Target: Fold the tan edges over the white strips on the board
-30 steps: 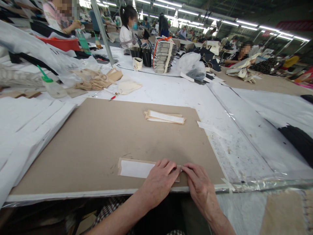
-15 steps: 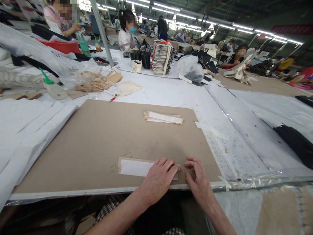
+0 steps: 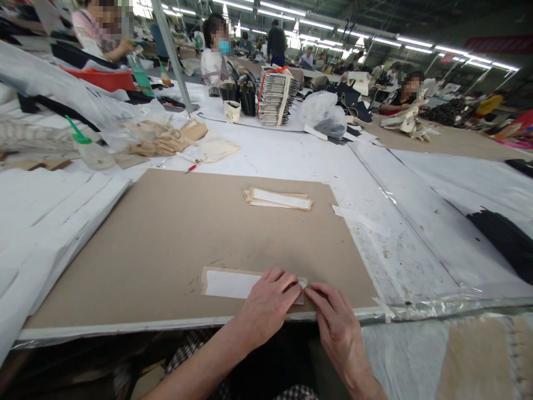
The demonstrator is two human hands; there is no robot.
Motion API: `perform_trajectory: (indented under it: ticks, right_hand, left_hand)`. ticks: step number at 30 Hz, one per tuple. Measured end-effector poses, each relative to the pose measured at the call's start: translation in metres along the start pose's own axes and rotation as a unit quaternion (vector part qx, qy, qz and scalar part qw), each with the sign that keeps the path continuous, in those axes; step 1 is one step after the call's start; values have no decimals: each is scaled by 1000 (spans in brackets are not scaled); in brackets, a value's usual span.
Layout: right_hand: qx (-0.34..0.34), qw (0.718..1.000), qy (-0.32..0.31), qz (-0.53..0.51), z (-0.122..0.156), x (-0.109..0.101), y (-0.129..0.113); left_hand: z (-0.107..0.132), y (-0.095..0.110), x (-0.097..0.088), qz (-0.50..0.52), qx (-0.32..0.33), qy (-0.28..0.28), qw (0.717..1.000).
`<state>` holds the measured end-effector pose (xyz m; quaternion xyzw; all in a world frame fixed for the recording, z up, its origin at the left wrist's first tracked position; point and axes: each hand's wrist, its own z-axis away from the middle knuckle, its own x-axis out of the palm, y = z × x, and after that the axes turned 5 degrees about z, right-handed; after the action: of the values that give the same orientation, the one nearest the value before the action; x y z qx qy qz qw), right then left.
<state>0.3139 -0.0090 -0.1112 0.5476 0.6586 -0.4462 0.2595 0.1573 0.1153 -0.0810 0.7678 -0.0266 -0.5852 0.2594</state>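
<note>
1. White-faced tan strip (image 3: 230, 283) lies flat in the head view, near the front edge of a brown board (image 3: 158, 233); take it as the dial's centre, twelve pointing away from the person.
2. Left hand (image 3: 270, 300) rests over the strip's three o'clock part, fingers bent and close together, covering some of the white; whether they pinch anything I cannot tell.
3. Right hand (image 3: 335, 319) sits just beyond, at three o'clock, forefinger reaching the strip's end; the thumb is poorly seen, so I cannot tell if it pinches the edge.
4. Between twelve and one, a small pile of similar strips (image 3: 281, 199) lies on the board.
5. Toward ten are white sheets (image 3: 58, 211) and, farther off, a green-capped bottle (image 3: 95, 153).
6. At eleven lie a red-ended tool (image 3: 191, 168) and, farther, tan pieces (image 3: 162, 141).
7. Near twelve, well apart, stands a tied bundle (image 3: 275, 100); at one, a clear plastic bag (image 3: 320, 111).
</note>
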Motion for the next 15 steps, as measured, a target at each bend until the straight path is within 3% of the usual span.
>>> perform_trajectory:
  ticks: [9,15]
  right_hand:
    - [-23,996,-38,77,5,1,-4]
    - [19,999,22,-14,3,3,1]
  left_hand:
    - [1,0,2,8,5,1,1000]
    - [0,0,0,3,4,-1,1000]
